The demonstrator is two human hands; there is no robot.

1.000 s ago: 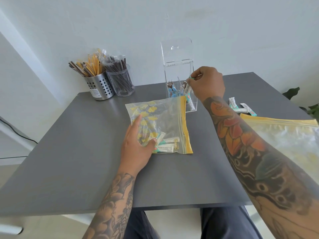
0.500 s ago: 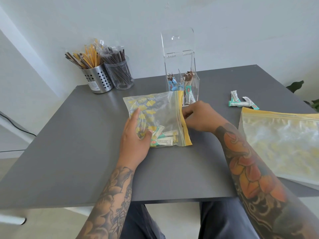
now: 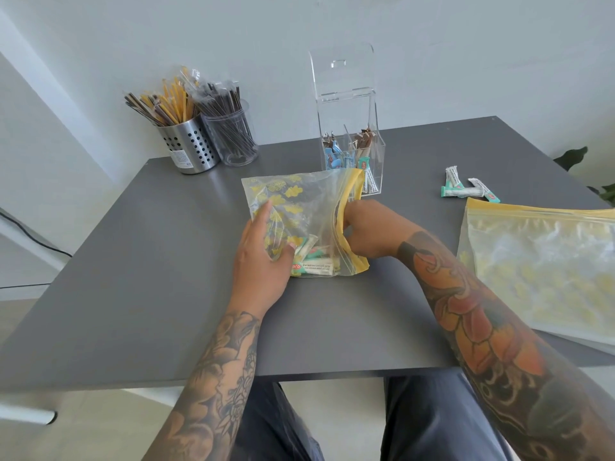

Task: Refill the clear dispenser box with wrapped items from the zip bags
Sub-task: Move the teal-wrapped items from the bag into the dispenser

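Observation:
The clear dispenser box (image 3: 377, 151) stands at the back of the table with its lid up and a few wrapped sticks inside. In front of it lies a small zip bag (image 3: 306, 207) with yellow prints and a yellow zip strip. Several wrapped sticks (image 3: 314, 266) lie in its near corner. My left hand (image 3: 263, 257) presses down on the bag's left side. My right hand (image 3: 372, 227) has its fingers pushed into the bag's open mouth, where they are hidden by the strip and plastic.
A larger zip bag (image 3: 539, 254) lies at the right edge of the grey table (image 3: 149, 261). Three loose wrapped sticks (image 3: 466, 189) lie behind it. A steel cup (image 3: 189, 148) and a clear cup (image 3: 233, 134) of stirrers stand back left. Plant leaves (image 3: 572, 158) show far right.
My right hand came down from the top of the dispenser box to the small bag's mouth and has now slipped its fingers inside. My left hand stayed on the bag.

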